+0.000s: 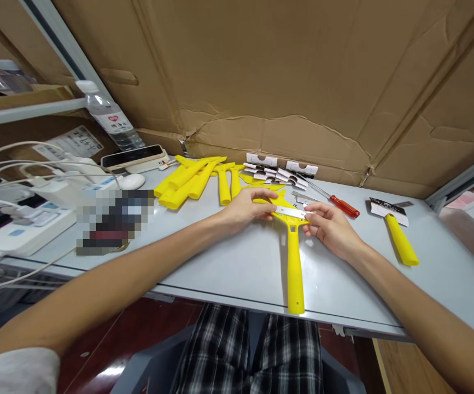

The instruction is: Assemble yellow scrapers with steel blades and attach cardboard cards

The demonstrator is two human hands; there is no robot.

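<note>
A yellow scraper handle [295, 268] lies on the table with its grip pointing toward me and its wide head away. Across that head is a narrow silver metal strip [289, 211] with small holes. My left hand [248, 208] pinches the strip's left end between thumb and fingers. At the opposite end, my right hand [332, 225] is closed on the strip, its fingertips also by the right edge of the scraper head. Just beyond my fingers lie loose metal blades [301, 198], partly hidden.
Several yellow handles [189, 180] are piled at the back left. Carded blades [278, 172] and a red screwdriver [344, 206] lie behind my hands. A scraper with a covered blade [401, 238] lies right. Left are a power strip [31, 235], cables and a water bottle [111, 117].
</note>
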